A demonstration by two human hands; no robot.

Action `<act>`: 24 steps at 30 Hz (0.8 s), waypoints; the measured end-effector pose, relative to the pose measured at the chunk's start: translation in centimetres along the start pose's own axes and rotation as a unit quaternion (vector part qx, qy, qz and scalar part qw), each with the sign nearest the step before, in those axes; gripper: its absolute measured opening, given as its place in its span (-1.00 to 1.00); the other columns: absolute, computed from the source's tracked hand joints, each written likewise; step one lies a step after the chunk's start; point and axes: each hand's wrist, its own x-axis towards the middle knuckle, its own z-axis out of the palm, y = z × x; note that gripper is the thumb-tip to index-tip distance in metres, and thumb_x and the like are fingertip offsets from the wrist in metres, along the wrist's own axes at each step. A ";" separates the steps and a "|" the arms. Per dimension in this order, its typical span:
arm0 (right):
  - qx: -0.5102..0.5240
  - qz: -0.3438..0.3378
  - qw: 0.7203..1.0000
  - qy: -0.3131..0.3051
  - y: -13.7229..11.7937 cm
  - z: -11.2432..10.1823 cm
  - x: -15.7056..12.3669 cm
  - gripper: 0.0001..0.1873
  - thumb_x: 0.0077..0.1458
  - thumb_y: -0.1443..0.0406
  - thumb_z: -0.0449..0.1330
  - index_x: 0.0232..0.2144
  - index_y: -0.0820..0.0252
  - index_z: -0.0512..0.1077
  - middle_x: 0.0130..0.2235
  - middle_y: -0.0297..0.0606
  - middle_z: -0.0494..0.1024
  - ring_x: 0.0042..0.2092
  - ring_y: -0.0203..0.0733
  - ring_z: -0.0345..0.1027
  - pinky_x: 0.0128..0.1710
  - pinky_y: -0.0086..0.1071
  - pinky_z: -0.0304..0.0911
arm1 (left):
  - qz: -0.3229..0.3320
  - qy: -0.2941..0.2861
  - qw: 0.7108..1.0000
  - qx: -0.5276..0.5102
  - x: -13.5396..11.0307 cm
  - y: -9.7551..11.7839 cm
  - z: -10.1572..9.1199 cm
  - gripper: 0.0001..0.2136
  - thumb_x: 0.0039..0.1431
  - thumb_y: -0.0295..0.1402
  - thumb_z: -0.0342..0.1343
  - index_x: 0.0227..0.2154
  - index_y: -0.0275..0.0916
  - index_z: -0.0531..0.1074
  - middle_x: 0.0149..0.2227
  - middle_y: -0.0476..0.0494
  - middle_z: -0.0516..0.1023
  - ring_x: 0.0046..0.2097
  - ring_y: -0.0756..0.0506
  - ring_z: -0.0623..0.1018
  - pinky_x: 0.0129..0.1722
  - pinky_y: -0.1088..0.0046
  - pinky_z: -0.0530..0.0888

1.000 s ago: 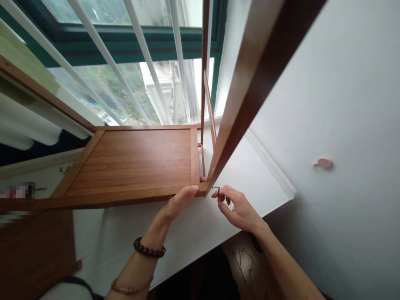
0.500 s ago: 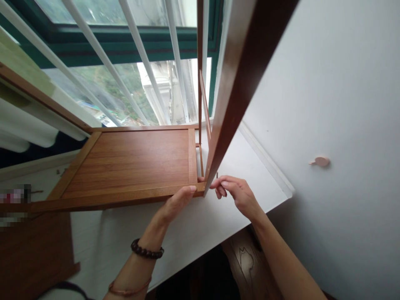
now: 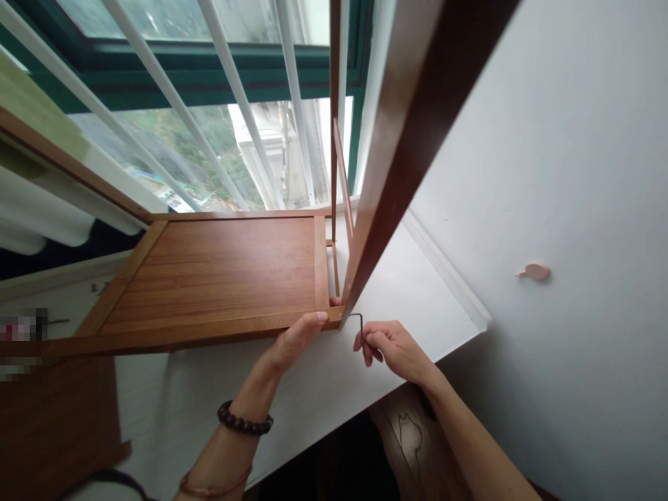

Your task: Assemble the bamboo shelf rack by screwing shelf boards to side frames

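White tabletop (image 3: 422, 285) under a barred window (image 3: 211, 87), with a hex key (image 3: 361, 323) at the corner of a wooden panel (image 3: 234, 271)

Right hand (image 3: 395, 349) pinches the key's long arm, thumb and fingers narrowed on it; the short arm points left to the foot of a near post (image 3: 399, 146), where the tip is too small to make out. Left hand (image 3: 296, 339) clasps the panel's near right corner, thumb on top, a bit of finger showing in the gap beyond. On that wrist sits a beaded bracelet (image 3: 245, 419). The panel stretches left above the tabletop. Farther out, a far post (image 3: 335, 59) rises before the window, a slim slat (image 3: 343, 177) slanting beside it; a brown rail (image 3: 73, 165) slopes at far left. At near left are a brown board (image 3: 57, 410) and a dark strap (image 3: 117, 477). Greenery (image 3: 161, 136) and a pale building (image 3: 274, 142) show outside. White wall (image 3: 584, 139) fills the right, bearing a pink hook (image 3: 537, 271).
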 end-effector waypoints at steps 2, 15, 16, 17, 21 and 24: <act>-0.001 -0.019 1.000 -0.016 -1.2 0.0 -1.2 -0.69 0.02 0.42 -0.07 -0.47 0.26 0.48 -0.61 -0.35 0.42 -0.52 -0.34 0.18 -0.48 -0.44 0.08 | -0.001 0.003 1.000 -0.001 -0.1 0.0 0.0 -0.69 0.03 -0.21 0.01 -0.26 -0.29 0.50 -0.11 -0.20 0.49 0.08 -0.31 0.27 0.11 0.13 0.04; 0.100 -0.026 0.987 0.121 -1.9 0.6 4.3 -0.79 0.04 0.34 -0.07 -0.51 0.22 0.34 -0.70 -0.47 0.23 -0.66 -0.36 0.17 -0.66 -0.49 0.01 | 0.029 -0.051 0.998 -0.026 0.2 0.3 0.4 -0.68 0.07 -0.26 -0.03 -0.22 -0.33 0.49 -0.19 -0.23 0.52 -0.01 -0.29 0.38 0.07 0.10 0.12; 0.081 -0.012 0.989 0.119 -1.4 0.8 4.2 -0.78 0.05 0.35 -0.09 -0.49 0.21 0.34 -0.71 -0.47 0.24 -0.67 -0.36 0.16 -0.66 -0.49 0.02 | 0.028 -0.046 0.998 -0.026 0.2 0.3 0.4 -0.67 0.07 -0.26 -0.03 -0.21 -0.33 0.49 -0.20 -0.23 0.53 -0.02 -0.29 0.39 0.06 0.10 0.13; 0.064 -0.002 0.990 0.126 -0.9 1.0 3.8 -0.77 0.05 0.35 -0.10 -0.48 0.21 0.34 -0.73 -0.47 0.24 -0.67 -0.35 0.17 -0.66 -0.49 0.02 | 0.025 -0.036 0.999 -0.023 0.2 0.2 0.4 -0.68 0.06 -0.25 -0.02 -0.22 -0.33 0.49 -0.20 -0.22 0.53 -0.02 -0.29 0.39 0.06 0.11 0.13; -0.007 0.019 0.994 0.104 -0.7 1.5 0.9 -0.76 0.05 0.37 -0.09 -0.50 0.20 0.35 -0.75 -0.50 0.21 -0.66 -0.36 0.20 -0.58 -0.50 0.10 | 0.013 0.005 1.000 -0.008 0.0 0.1 0.2 -0.71 0.03 -0.24 0.03 -0.27 -0.32 0.50 -0.16 -0.22 0.52 0.05 -0.31 0.34 0.10 0.12 0.08; 0.039 0.049 0.998 0.022 -1.8 1.3 -0.8 -0.74 0.00 0.40 -0.10 -0.50 0.23 0.38 -0.75 -0.50 0.18 -0.70 -0.39 0.13 -0.63 -0.50 0.07 | 0.003 0.007 1.000 -0.010 0.0 0.0 0.0 -0.70 0.02 -0.22 0.04 -0.27 -0.32 0.50 -0.15 -0.22 0.52 0.08 -0.32 0.31 0.13 0.12 0.04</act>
